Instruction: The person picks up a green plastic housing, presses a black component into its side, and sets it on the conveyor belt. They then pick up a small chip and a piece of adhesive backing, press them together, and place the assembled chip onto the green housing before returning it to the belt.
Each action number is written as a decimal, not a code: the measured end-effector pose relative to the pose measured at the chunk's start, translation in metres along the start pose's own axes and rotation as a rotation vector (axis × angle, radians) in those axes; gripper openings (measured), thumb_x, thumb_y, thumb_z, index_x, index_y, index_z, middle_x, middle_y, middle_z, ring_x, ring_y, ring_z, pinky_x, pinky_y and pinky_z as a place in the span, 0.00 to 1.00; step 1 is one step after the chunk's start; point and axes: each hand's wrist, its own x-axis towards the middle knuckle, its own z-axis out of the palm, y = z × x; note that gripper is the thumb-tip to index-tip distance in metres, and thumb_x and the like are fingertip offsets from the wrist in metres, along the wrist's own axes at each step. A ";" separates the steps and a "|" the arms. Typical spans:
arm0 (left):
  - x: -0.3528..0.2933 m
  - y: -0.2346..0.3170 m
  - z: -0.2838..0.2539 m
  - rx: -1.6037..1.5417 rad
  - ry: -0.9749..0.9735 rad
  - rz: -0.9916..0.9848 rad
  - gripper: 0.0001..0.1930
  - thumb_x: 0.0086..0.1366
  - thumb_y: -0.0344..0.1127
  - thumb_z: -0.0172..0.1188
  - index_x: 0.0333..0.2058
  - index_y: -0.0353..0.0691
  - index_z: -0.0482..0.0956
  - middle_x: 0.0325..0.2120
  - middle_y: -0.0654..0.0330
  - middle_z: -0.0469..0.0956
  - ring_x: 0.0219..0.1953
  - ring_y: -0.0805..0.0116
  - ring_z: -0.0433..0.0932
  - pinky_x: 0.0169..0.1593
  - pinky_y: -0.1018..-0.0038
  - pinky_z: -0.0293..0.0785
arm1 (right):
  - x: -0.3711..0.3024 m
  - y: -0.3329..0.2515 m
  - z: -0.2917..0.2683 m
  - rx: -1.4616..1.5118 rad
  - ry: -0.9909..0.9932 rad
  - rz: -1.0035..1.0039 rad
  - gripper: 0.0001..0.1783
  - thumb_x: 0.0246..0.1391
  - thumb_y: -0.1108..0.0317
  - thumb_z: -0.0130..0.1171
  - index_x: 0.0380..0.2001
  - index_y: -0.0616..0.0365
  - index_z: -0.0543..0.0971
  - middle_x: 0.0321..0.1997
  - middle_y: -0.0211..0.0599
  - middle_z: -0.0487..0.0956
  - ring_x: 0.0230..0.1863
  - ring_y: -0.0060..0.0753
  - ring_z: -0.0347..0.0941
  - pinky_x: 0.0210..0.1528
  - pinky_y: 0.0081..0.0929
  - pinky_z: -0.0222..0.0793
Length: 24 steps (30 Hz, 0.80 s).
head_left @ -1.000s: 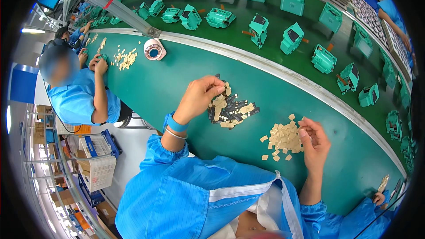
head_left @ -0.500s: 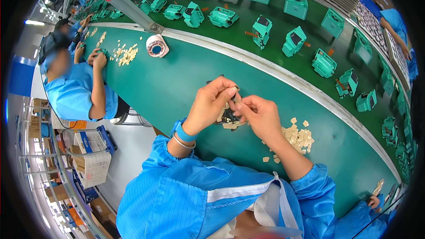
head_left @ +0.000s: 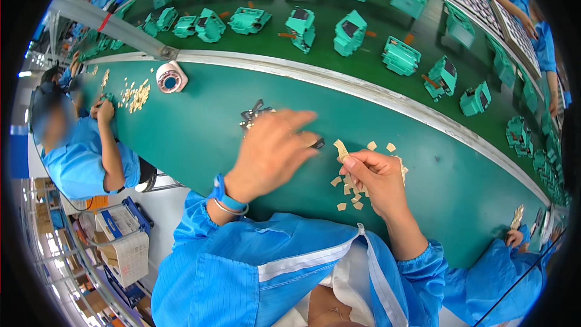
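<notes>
My left hand (head_left: 272, 151) is blurred over the green table, its fingers spread apart. Right at its fingertips is a small black part (head_left: 319, 143); whether it still touches the fingers is unclear. Just beyond this hand lies a small heap of black parts (head_left: 253, 112), partly covered by it. My right hand (head_left: 378, 178) pinches a cream-coloured strip (head_left: 342, 149) between thumb and forefinger, its free end pointing up. Under and around that hand, loose cream pieces (head_left: 347, 189) are scattered, several hidden behind the fingers.
A white and pink round device (head_left: 171, 77) stands by the metal rail (head_left: 272, 65). Past the rail, a dark green belt carries rows of green housings (head_left: 401, 56). A co-worker (head_left: 91, 151) sits at the left near another cream heap (head_left: 136, 97); a further sleeve (head_left: 496, 272) shows lower right.
My hands have come apart from where they met. The left has spread its fingers, while the right has drawn away with the cream strip. The view has shifted, and the housings appear further left.
</notes>
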 end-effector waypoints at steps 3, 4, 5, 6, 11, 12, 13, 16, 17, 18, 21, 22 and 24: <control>0.017 0.023 0.023 0.049 0.016 0.245 0.12 0.42 0.28 0.64 0.30 0.41 0.81 0.35 0.61 0.78 0.36 0.66 0.74 0.35 0.70 0.67 | -0.012 0.001 -0.011 0.087 0.020 -0.001 0.10 0.55 0.65 0.60 0.31 0.62 0.82 0.23 0.28 0.78 0.20 0.12 0.66 0.21 0.11 0.61; 0.018 0.025 0.028 0.039 0.015 0.252 0.12 0.42 0.28 0.64 0.30 0.41 0.81 0.35 0.61 0.78 0.36 0.66 0.74 0.35 0.70 0.67 | -0.016 0.001 -0.015 0.144 0.013 -0.004 0.09 0.55 0.67 0.60 0.31 0.63 0.82 0.23 0.28 0.78 0.20 0.12 0.66 0.21 0.11 0.60; 0.018 0.025 0.037 -0.029 -0.001 0.268 0.13 0.42 0.28 0.63 0.31 0.40 0.81 0.32 0.61 0.78 0.34 0.66 0.74 0.34 0.72 0.67 | -0.018 0.004 -0.020 0.144 0.024 -0.006 0.09 0.55 0.67 0.60 0.31 0.63 0.82 0.23 0.28 0.78 0.20 0.12 0.66 0.21 0.11 0.60; 0.019 0.025 0.044 -0.096 -0.018 0.283 0.14 0.42 0.28 0.62 0.33 0.39 0.81 0.30 0.61 0.78 0.32 0.67 0.75 0.32 0.73 0.68 | -0.018 0.008 -0.024 0.134 0.044 -0.037 0.08 0.54 0.68 0.60 0.32 0.63 0.81 0.24 0.28 0.78 0.21 0.12 0.66 0.22 0.11 0.61; 0.029 0.037 0.069 -0.159 0.003 0.293 0.16 0.39 0.26 0.62 0.33 0.36 0.80 0.28 0.60 0.78 0.30 0.66 0.75 0.31 0.73 0.68 | -0.018 0.018 -0.040 0.207 0.176 -0.173 0.05 0.52 0.74 0.61 0.32 0.63 0.79 0.28 0.29 0.79 0.25 0.14 0.70 0.28 0.12 0.66; 0.032 0.041 0.072 -0.183 0.007 0.274 0.16 0.40 0.25 0.63 0.33 0.35 0.80 0.28 0.60 0.78 0.30 0.65 0.75 0.31 0.73 0.68 | -0.019 0.021 -0.043 0.178 0.183 -0.219 0.04 0.52 0.75 0.60 0.32 0.63 0.78 0.30 0.29 0.78 0.28 0.15 0.70 0.30 0.13 0.67; 0.033 0.044 0.074 -0.207 0.011 0.255 0.16 0.41 0.25 0.63 0.34 0.34 0.79 0.28 0.59 0.77 0.29 0.65 0.74 0.31 0.72 0.68 | -0.019 0.024 -0.046 0.147 0.190 -0.265 0.04 0.53 0.77 0.60 0.33 0.63 0.76 0.31 0.29 0.77 0.30 0.16 0.71 0.32 0.14 0.68; 0.031 0.046 0.084 -0.278 -0.016 0.220 0.15 0.44 0.23 0.64 0.35 0.32 0.78 0.28 0.57 0.77 0.29 0.63 0.74 0.31 0.71 0.69 | -0.016 0.034 -0.049 0.118 0.252 -0.402 0.04 0.53 0.78 0.58 0.33 0.64 0.76 0.32 0.30 0.75 0.32 0.17 0.72 0.33 0.15 0.69; 0.030 0.047 0.085 -0.281 -0.018 0.216 0.15 0.44 0.23 0.64 0.35 0.32 0.78 0.28 0.57 0.77 0.29 0.63 0.74 0.31 0.71 0.69 | -0.015 0.038 -0.049 0.118 0.252 -0.397 0.04 0.53 0.78 0.58 0.33 0.64 0.76 0.32 0.30 0.75 0.32 0.17 0.72 0.33 0.15 0.69; 0.028 0.047 0.086 -0.313 -0.042 0.199 0.14 0.45 0.22 0.64 0.35 0.32 0.78 0.28 0.57 0.77 0.29 0.63 0.74 0.31 0.71 0.69 | -0.014 0.041 -0.049 0.035 0.288 -0.455 0.05 0.53 0.78 0.58 0.34 0.64 0.76 0.32 0.31 0.75 0.32 0.18 0.71 0.33 0.15 0.69; 0.023 0.045 0.094 -0.355 -0.031 0.199 0.14 0.46 0.23 0.63 0.35 0.32 0.77 0.28 0.58 0.76 0.28 0.64 0.72 0.30 0.71 0.69 | -0.013 0.040 -0.046 -0.045 0.341 -0.544 0.06 0.52 0.80 0.57 0.35 0.63 0.76 0.32 0.34 0.74 0.31 0.20 0.72 0.31 0.17 0.68; 0.022 0.045 0.096 -0.362 0.000 0.224 0.15 0.46 0.24 0.63 0.36 0.31 0.76 0.27 0.60 0.75 0.27 0.65 0.71 0.29 0.71 0.68 | -0.012 0.039 -0.046 -0.038 0.362 -0.580 0.07 0.51 0.81 0.57 0.34 0.63 0.76 0.32 0.36 0.75 0.30 0.22 0.72 0.30 0.18 0.68; 0.022 0.046 0.095 -0.397 -0.001 0.202 0.14 0.47 0.24 0.63 0.36 0.31 0.76 0.27 0.59 0.75 0.26 0.64 0.71 0.29 0.71 0.68 | -0.011 0.037 -0.052 -0.241 0.361 -0.705 0.08 0.48 0.82 0.58 0.33 0.63 0.77 0.31 0.36 0.74 0.29 0.24 0.72 0.28 0.19 0.68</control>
